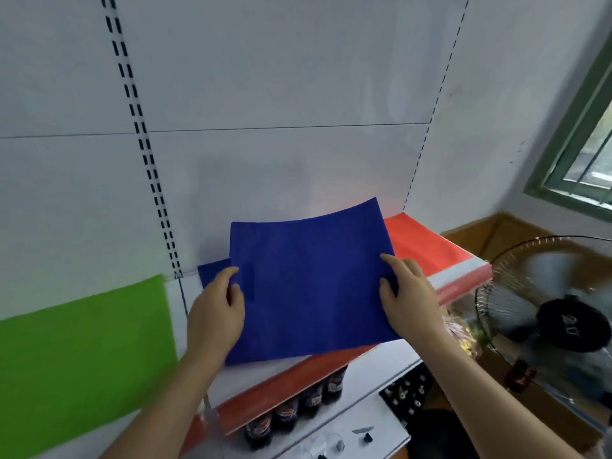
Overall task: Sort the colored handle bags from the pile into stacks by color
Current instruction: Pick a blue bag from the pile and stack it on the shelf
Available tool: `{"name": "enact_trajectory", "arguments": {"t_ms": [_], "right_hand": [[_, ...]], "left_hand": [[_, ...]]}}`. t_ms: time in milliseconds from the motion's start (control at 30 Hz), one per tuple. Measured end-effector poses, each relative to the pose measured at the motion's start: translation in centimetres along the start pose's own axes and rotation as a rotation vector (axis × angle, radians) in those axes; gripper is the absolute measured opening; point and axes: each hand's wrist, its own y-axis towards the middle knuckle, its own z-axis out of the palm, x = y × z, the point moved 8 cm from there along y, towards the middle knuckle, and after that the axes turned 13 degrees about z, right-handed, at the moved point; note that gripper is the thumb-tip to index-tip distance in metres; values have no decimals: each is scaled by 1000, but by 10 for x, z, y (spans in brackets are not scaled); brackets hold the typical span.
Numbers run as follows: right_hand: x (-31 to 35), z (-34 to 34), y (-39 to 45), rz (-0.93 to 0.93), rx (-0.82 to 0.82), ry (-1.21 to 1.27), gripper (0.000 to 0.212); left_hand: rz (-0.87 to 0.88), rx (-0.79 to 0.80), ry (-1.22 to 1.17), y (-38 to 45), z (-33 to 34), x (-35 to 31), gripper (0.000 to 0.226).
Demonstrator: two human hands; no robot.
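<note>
A flat blue bag (308, 283) is held over the shelf in the middle of the view. My left hand (215, 313) grips its left edge, thumb on top. My right hand (409, 299) pinches its right edge, fingers on top. Another blue bag (212, 271) lies beneath it, peeking out at the left against the wall. A green bag stack (82, 356) lies flat on the shelf to the left. A red bag stack (427, 246) lies to the right, partly covered by the blue bag.
The white shelf (258, 369) has a red front edge, with dark bottles (298, 409) on the level below. A running fan (556, 313) stands at the right. A white slotted wall panel (265, 127) backs the shelf, and a window (589, 154) is at far right.
</note>
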Motion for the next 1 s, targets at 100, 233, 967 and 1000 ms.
{"name": "enact_trajectory", "arguments": {"t_ms": [100, 233, 967, 1000], "right_hand": [[7, 32, 27, -76, 77, -6, 49], [11, 75, 53, -155, 166, -6, 48], [9, 158, 82, -338, 364, -284, 71], [10, 159, 81, -337, 370, -316, 77]], "left_hand": [[-53, -1, 76, 1, -1, 18, 36], [-125, 23, 200, -1, 2, 35, 38], [-250, 157, 827, -20, 6, 29, 29], [-257, 159, 831, -20, 6, 30, 28]]}}
